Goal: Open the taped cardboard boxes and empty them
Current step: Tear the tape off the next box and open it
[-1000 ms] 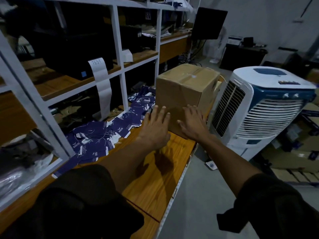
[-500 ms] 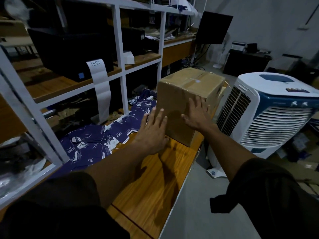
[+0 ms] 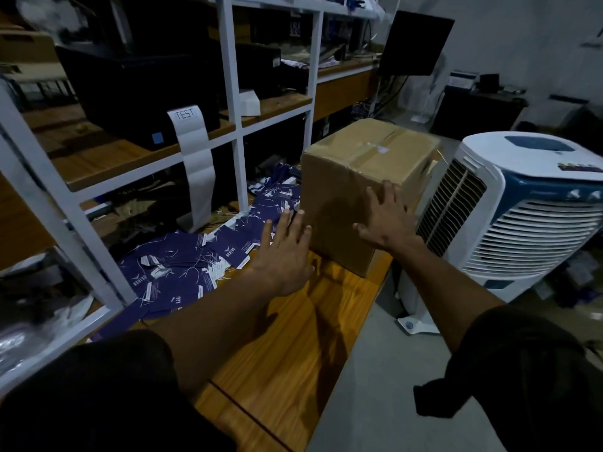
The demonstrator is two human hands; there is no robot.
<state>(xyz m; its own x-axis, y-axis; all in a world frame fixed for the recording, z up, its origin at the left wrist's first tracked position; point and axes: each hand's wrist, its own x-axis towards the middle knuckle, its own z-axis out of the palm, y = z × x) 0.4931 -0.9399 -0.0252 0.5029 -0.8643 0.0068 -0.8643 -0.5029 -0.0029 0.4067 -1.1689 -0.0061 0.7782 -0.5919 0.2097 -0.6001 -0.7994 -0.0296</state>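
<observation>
Item: brown cardboard box [image 3: 355, 190], squarish, its top seam sealed with clear glossy tape [image 3: 375, 151]; flaps closed, nothing emptied yet.
Location: far end of the orange-brown wooden bench top [image 3: 293, 337], near its right edge, with one bottom corner at or just over that edge; close beside the white and blue air cooler [image 3: 509, 220] standing on the grey floor.
Left hand [image 3: 284, 252]: released, fingers straight and spread, hovering at the box's near left corner; contact with the cardboard cannot be told.
Right hand [image 3: 385, 220]: released, fingers splayed flat against the box's right-facing side; it presses, it does not grasp.
Neighbouring stock: loose pile of dark blue paper tags with white strings [image 3: 195, 265] spread on the bench to the left of the box, under the white metal shelving frame [image 3: 235, 125].
Step in hand (judged): taking hold of the box to draw it nearer before cutting the tape.
Risk, drop: flat palms on smooth cardboard may slip; a box of unknown weight pulled off-centre could tip over the bench edge toward the cooler.
Risk, scatter: dragging leftward would plough through the tags and push them about.
Risk, light: the room is dim, so the tape seam may be hard to find.
</observation>
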